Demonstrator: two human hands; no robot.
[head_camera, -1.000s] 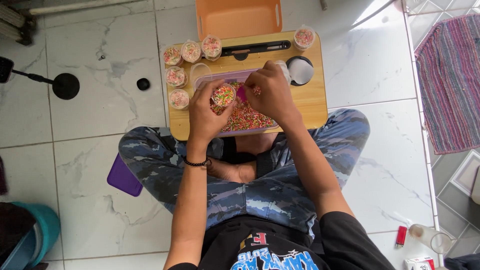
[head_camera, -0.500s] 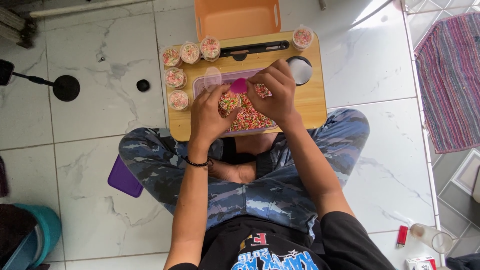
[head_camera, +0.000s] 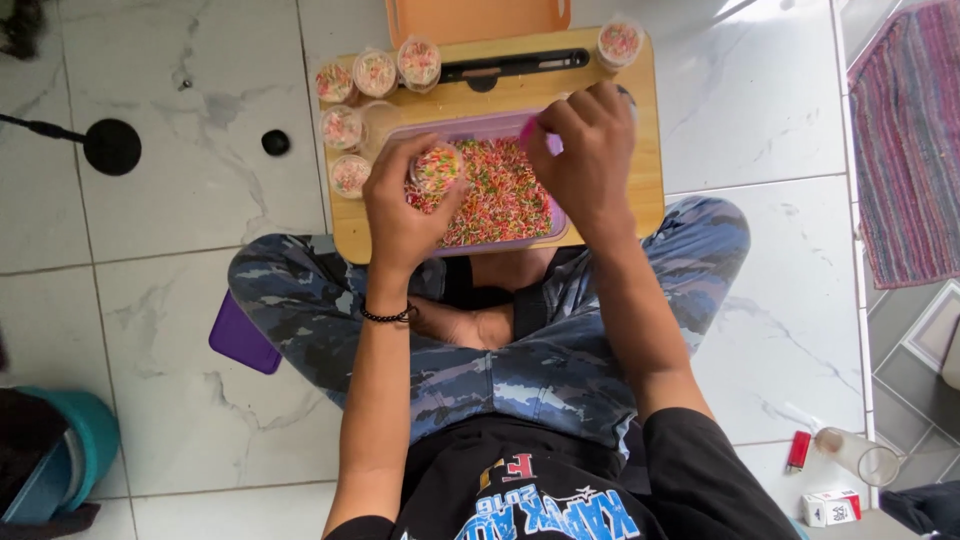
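Over the near edge of the wooden board (head_camera: 640, 130), left hand (head_camera: 405, 205) now clamps a filled sprinkle cup (head_camera: 437, 167); right hand (head_camera: 590, 150), its pink scoop (head_camera: 528, 130) pinched, has lifted back from it.

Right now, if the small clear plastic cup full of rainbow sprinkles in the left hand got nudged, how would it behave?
The small clear plastic cup looks light and thin-walled, so it would likely flex under a firm squeeze. It appears open-topped and heaped, so tipping would probably spill sprinkles. Being round, it may roll if dropped onto the wooden board.
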